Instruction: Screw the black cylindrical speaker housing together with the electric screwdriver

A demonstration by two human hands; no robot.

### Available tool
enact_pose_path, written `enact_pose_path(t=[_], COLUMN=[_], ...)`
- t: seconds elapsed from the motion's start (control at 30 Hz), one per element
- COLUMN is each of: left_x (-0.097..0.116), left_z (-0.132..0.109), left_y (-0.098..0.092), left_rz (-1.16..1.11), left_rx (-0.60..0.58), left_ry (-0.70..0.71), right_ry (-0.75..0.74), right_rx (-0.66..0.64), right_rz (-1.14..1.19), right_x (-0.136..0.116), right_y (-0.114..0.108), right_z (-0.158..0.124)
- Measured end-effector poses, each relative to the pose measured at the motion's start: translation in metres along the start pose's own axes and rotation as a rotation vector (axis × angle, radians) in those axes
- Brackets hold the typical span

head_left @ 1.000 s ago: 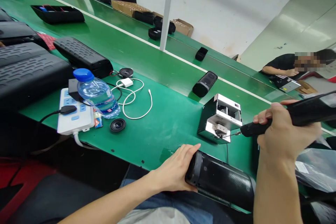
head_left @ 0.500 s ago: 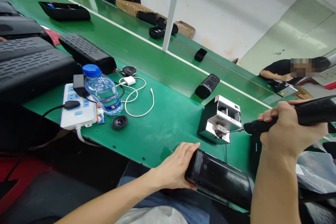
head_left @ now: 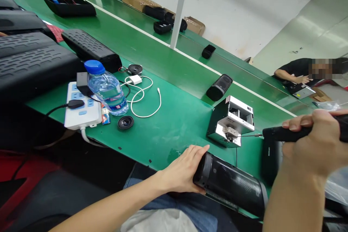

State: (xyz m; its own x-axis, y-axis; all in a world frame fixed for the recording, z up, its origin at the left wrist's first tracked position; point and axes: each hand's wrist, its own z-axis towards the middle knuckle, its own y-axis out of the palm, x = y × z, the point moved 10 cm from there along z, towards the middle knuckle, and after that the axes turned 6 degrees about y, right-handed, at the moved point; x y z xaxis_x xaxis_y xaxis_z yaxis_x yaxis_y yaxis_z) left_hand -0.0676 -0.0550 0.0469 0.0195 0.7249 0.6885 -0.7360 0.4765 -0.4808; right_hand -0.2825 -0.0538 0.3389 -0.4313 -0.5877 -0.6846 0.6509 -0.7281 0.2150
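Observation:
My left hand [head_left: 183, 171] grips the left end of a black cylindrical speaker [head_left: 231, 185] lying across my lap at the near edge of the green bench [head_left: 174, 123]. My right hand [head_left: 315, 145] is closed around a black electric screwdriver [head_left: 282, 134], held level. Its thin bit points left and its tip touches the front of a small silver and black screw feeder box [head_left: 231, 119] standing on the bench.
On the bench's left part lie a water bottle [head_left: 106, 88], a white power strip [head_left: 80, 107], a white cable [head_left: 143, 96], two small speaker drivers and long black speaker housings [head_left: 91, 49]. Another black speaker [head_left: 219, 87] lies beyond the feeder. Other people sit at the back and at the right.
My right hand and the screwdriver have drifted right and slightly down, with the bit still at the feeder box. The view has shifted a little; my left hand keeps its grip.

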Motion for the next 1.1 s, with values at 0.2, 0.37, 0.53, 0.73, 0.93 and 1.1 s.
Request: enact_pose_path(t=[0.2, 0.37, 0.53, 0.73, 0.93, 1.1], left_x=[-0.002, -0.001, -0.002, -0.004, -0.004, -0.003], left_z=[0.0, 0.002, 0.001, -0.002, -0.002, 0.0], left_y=[0.002, 0.001, 0.001, 0.002, 0.002, 0.003], left_rz=[-0.01, -0.006, -0.023, -0.046, -0.028, -0.009], left_rx=[-0.001, 0.003, -0.01, -0.02, -0.019, -0.019], left_ry=[-0.003, 0.006, -0.014, -0.036, -0.04, -0.034], right_ry=[0.001, 0.038, -0.04, -0.026, 0.003, 0.091], right_rx=[-0.082, -0.105, -0.066, -0.088, -0.052, -0.055], right_rz=[-0.017, -0.041, 0.005, -0.04, -0.038, -0.058], right_x=[0.002, 0.001, -0.005, -0.004, 0.0, 0.001], right_y=[0.016, 0.017, 0.009, 0.02, 0.014, 0.01], right_z=[-0.009, -0.012, -0.009, -0.014, -0.011, -0.021])
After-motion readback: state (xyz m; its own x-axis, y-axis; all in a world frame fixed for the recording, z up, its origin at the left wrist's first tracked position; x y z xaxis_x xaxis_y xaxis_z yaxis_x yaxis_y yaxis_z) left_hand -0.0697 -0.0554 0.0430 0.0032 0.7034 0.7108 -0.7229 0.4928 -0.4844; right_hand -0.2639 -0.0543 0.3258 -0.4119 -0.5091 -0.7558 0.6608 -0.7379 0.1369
